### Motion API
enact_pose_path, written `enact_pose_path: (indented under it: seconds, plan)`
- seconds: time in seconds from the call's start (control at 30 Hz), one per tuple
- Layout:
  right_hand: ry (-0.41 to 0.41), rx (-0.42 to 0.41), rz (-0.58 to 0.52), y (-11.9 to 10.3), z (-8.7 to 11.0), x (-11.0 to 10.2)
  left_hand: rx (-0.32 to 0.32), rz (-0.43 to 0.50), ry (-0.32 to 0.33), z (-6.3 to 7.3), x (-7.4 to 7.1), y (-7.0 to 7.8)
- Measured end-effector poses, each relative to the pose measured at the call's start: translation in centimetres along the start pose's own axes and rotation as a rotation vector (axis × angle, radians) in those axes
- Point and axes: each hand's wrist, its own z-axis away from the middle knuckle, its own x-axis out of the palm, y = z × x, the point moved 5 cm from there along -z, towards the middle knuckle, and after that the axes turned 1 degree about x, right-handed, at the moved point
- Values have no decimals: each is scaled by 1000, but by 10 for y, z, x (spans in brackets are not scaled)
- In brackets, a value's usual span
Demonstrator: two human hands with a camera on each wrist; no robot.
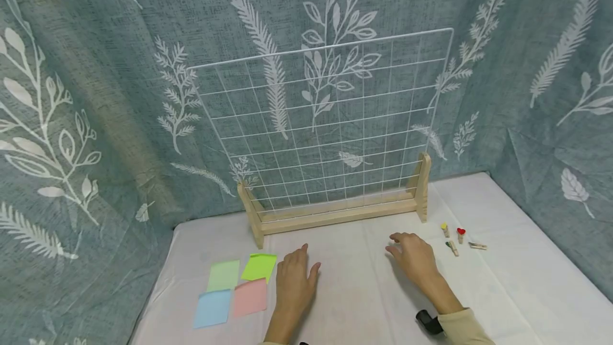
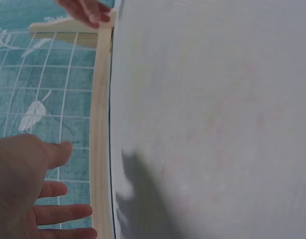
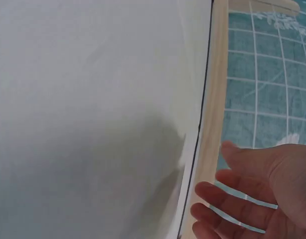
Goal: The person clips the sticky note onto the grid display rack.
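Note:
My left hand (image 1: 293, 278) hovers over the white cloth, just right of the sticky notes, its fingers straight and holding nothing. A bright green note (image 1: 259, 267) and a pink note (image 1: 250, 297) lie closest to it, with a pale green note (image 1: 223, 275) and a blue note (image 1: 213, 308) further left. My right hand (image 1: 415, 260) is held over the cloth with loosely bent fingers and nothing in them. To its right lie several small wooden clothespins, among them one with a red heart (image 1: 461, 234) and one with a yellow top (image 1: 445, 229).
A white wire grid (image 1: 330, 121) stands upright in a wooden base (image 1: 340, 213) behind both hands. Patterned blue-green fabric (image 1: 119, 137) hangs behind and at the sides. The white-covered table (image 1: 354, 292) reaches toward me, its right edge running beyond the clothespins.

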Motion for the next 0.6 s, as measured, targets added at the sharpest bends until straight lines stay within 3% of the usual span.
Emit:
enact_pose_path:
  seconds: [0.6]
  plan:
    - [12,92,-7,33,7,-13,-97,60,-22,10,-9,-19]
